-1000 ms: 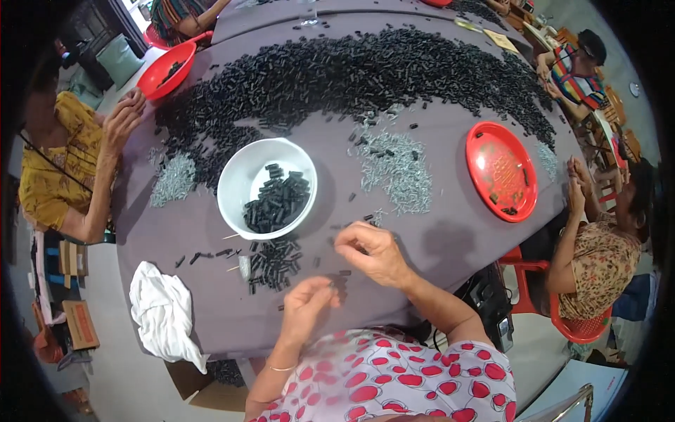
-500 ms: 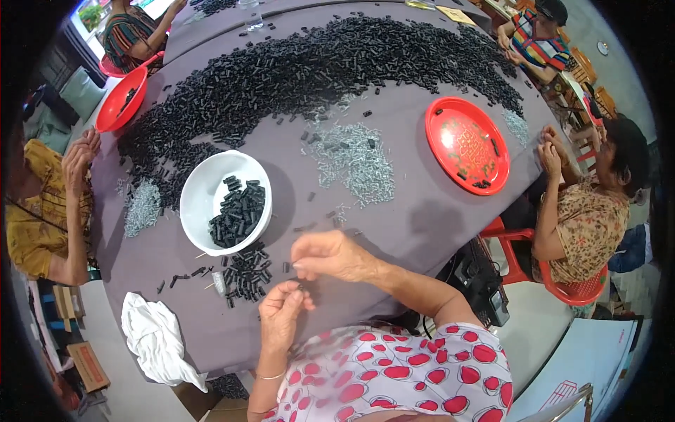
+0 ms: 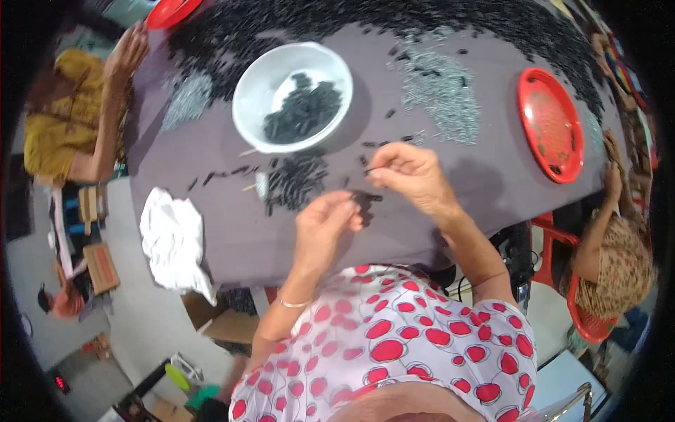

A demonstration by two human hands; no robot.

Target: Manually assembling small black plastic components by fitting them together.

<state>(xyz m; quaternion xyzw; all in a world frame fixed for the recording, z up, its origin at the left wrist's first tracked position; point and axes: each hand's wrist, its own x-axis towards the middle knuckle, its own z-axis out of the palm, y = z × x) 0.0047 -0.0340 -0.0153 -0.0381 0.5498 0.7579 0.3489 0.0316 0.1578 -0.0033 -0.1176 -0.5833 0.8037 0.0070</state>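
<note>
1. Grip of the left hand [image 3: 322, 228] is narrow, fingertips drawn toward the thumb; I cannot tell whether they enclose anything. The right hand [image 3: 416, 177] pinches what looks like a small dark piece [image 3: 368, 169] between finger and thumb, above the grey cloth-covered bench [image 3: 239, 257].

2. Near those fingertips, a few short black tubular pieces [image 3: 368, 144] lie loose and apart from one another.

3. Ahead and to the left, a small spread of black tubular pieces [image 3: 299, 184] lies just in front of a round white bowl [image 3: 247, 105].

4. Inside the bowl sits a mound of black pieces [image 3: 306, 109], with part of the white bottom bare; I judge it only partly filled. Whether these pieces are finished is too blurred to tell.

5. Farther off and to the right, a heap of tiny silvery-clear pieces [image 3: 443, 98] lies loose, seemingly unused.

6. Farthest, a broad black heap [image 3: 281, 21] runs out of view, holding far more than the bowl; much handling appears left.
</note>
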